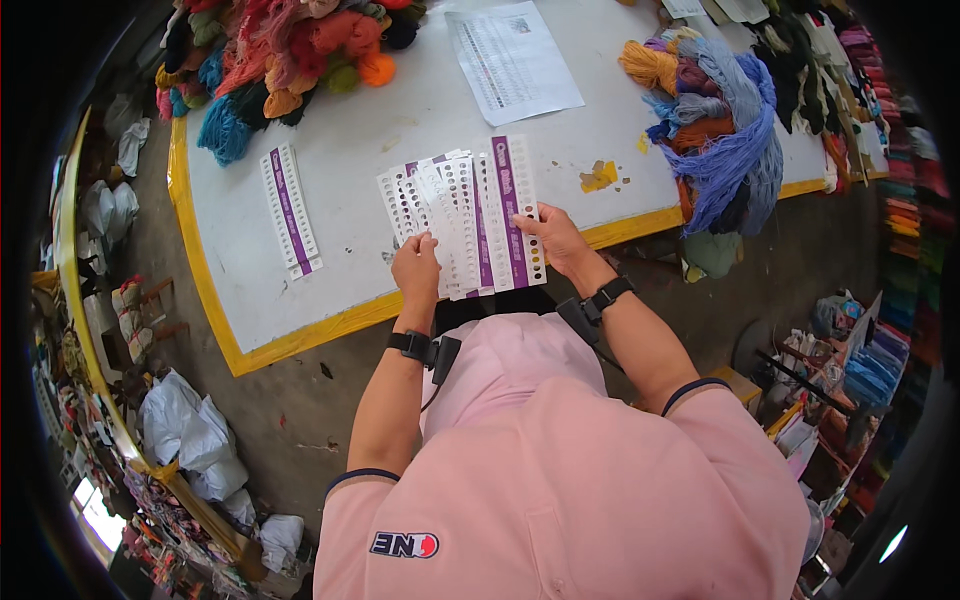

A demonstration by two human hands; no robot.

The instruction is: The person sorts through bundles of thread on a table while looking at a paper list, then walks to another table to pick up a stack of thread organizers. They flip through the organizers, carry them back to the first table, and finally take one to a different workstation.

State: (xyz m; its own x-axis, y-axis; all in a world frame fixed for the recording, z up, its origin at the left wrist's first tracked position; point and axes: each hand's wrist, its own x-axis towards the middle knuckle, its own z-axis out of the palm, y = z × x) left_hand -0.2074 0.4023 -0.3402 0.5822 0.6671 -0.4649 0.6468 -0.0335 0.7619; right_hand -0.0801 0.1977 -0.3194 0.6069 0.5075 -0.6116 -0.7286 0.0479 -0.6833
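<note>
Punched thread cards (462,215), white with purple bands and rows of round holes, lie fanned and overlapping near the table's front edge. My left hand (416,264) is closed at the left side of the fan, its fingertips pinching a card edge. On the right, my right hand (556,240) grips the outermost purple-banded card (511,190), thumb on top; the fingers underneath are hidden. Another purple-and-white pair of cards (290,212) lies apart, to the left of my left hand.
The white table (345,255) has a yellow-taped edge. Many-coloured yarn skeins (320,45) are heaped at the far left, blue and mixed skeins (725,120) at the right. A printed sheet (515,60) lies beyond the cards. Bulky white bags (190,425) sit on the floor at left.
</note>
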